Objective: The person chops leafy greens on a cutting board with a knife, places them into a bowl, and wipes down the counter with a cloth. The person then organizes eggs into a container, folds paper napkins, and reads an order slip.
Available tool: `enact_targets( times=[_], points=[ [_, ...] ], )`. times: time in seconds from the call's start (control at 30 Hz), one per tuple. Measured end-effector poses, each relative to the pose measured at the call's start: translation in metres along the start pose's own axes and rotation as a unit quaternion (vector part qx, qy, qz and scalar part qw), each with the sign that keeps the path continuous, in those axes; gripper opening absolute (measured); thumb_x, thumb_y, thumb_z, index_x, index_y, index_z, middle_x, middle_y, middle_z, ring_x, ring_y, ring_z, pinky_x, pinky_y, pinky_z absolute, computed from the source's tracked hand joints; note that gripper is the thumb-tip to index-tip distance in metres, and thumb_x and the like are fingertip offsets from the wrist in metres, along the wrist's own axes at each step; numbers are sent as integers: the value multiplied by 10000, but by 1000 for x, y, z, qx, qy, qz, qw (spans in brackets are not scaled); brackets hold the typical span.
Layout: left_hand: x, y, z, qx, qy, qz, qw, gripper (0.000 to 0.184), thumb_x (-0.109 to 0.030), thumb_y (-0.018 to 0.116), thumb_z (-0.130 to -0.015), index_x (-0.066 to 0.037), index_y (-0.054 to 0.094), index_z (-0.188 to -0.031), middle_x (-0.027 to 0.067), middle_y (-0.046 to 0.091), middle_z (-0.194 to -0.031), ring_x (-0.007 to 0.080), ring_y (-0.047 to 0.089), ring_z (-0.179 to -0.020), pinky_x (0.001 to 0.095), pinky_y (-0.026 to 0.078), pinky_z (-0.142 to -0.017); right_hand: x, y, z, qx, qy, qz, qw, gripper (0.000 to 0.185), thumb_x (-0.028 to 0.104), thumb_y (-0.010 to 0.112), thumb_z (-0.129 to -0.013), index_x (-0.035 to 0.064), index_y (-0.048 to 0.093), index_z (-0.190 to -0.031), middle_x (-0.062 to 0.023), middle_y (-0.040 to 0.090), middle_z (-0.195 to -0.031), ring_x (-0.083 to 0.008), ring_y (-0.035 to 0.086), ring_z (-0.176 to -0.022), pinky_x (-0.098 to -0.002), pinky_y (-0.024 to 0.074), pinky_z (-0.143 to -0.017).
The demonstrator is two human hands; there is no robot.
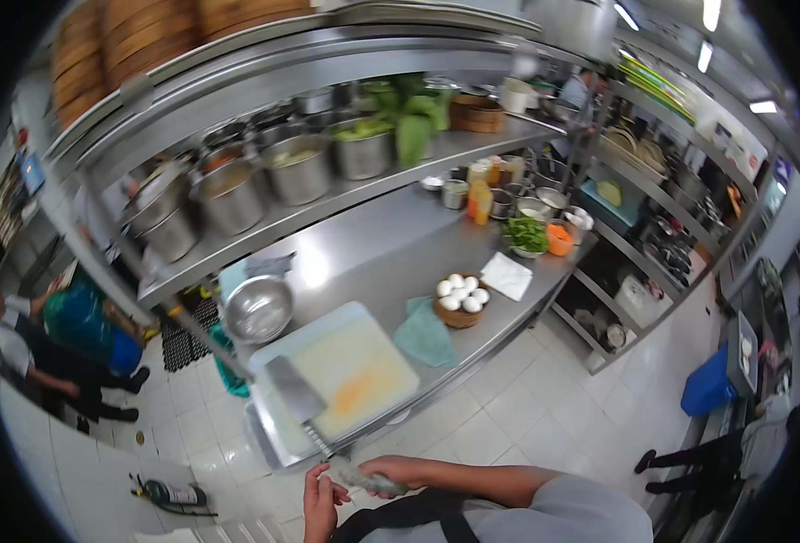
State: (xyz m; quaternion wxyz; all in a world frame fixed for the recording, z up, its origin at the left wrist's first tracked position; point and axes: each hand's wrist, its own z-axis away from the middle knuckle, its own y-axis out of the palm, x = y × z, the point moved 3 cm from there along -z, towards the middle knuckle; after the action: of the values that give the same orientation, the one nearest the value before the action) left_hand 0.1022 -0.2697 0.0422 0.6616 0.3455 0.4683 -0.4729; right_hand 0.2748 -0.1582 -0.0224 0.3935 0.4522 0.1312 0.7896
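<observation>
Near the bottom centre, my right hand (391,473) is closed on a crumpled grey-green cloth (355,473). Beside the cloth's loose end is my left hand (321,502), its fingers slightly curled and apart, with nothing visible in them. A cleaver (293,389) lies on the pale cutting board (382,348), its handle pointing toward my hands over the board's near edge. An orange stain marks the board. Behind it stands an empty steel bowl (259,309).
Right of the board lie a green cloth (425,332), a basket of white eggs (459,319) and a white napkin (507,275). Bottles (480,201) and greens (526,235) stand further back. A shelf (355,185) with steel pots overhangs the counter. People stand at far left and right.
</observation>
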Motion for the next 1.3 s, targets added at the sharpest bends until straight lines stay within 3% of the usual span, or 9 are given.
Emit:
enact_targets(
  times=[0.1,0.27,0.37,0.43,0.53,0.77,0.87,1.03,1.3],
  points=[
    [21,64,-52,117,-66,-15,991,348,-322,521,-1162,-39,634,-1329,90,745,-996,178,744,-868,295,561,-778,24,-74,79,-106,-87,-56,989,366,431,605,-1081,73,662,-1131,-40,652,-828,-135,601,-625,-279,500,-584],
    [22,156,-84,243,-75,-104,961,340,-268,605,-1128,14,664,-1310,52,726,-1025,132,692,-939,290,556,-905,62,-162,186,-309,-220,-9,925,280,271,852,-923,71,709,-1057,-55,707,-900,-133,640,-679,-302,514,-632],
    [46,186,-109,334,-44,-127,933,320,-271,616,-1126,-6,670,-1297,0,692,-1034,84,632,-971,265,520,-899,69,-218,215,-394,-229,33,889,247,158,826,-845,43,719,-1035,-43,732,-956,-142,690,-840,-326,577,-749],
    [12,215,-114,314,-63,-115,940,311,-245,647,-1107,-20,667,-1322,-13,699,-1065,72,628,-991,256,513,-901,91,-228,238,-399,-305,53,863,258,232,823,-864,44,736,-1017,-6,703,-831,-117,630,-708,-304,516,-647],
    [1,245,-148,300,-48,-132,944,267,-218,684,-1078,-51,693,-1287,3,716,-1064,88,641,-983,264,525,-888,125,-223,267,-407,-230,88,880,233,123,790,-844,40,742,-1057,-25,716,-883,-111,663,-781,-284,525,-670],
    [-28,320,-278,186,172,-210,944,383,-198,818,-934,-114,699,-1288,130,605,-1392,192,652,-1085,315,558,-887,132,-274,263,-477,-259,220,811,261,129,768,-875,39,752,-1119,-5,700,-838,-75,600,-688,-277,482,-597],
    [-46,347,-322,125,200,-296,926,489,-189,854,-872,-154,684,-1329,172,489,-1532,236,630,-1182,356,572,-904,152,-293,281,-508,-194,224,809,356,146,771,-871,-41,719,-1169,-117,763,-979,-164,703,-922,-347,562,-864],
    [-12,361,-351,88,313,-413,851,563,-217,871,-844,-194,658,-1366,267,370,-1635,296,663,-1131,397,596,-871,182,-322,295,-517,-192,155,820,296,136,765,-884,-28,738,-1129,-70,762,-974,-132,690,-892,-318,560,-835],
    [-6,380,-340,95,182,-371,906,655,-203,874,-832,-192,593,-1423,289,328,-1655,320,695,-1088,439,588,-952,204,-397,290,-431,-160,47,887,452,218,829,-910,-68,679,-1226,-96,733,-876,-135,694,-695,-333,581,-667]
  ],
)
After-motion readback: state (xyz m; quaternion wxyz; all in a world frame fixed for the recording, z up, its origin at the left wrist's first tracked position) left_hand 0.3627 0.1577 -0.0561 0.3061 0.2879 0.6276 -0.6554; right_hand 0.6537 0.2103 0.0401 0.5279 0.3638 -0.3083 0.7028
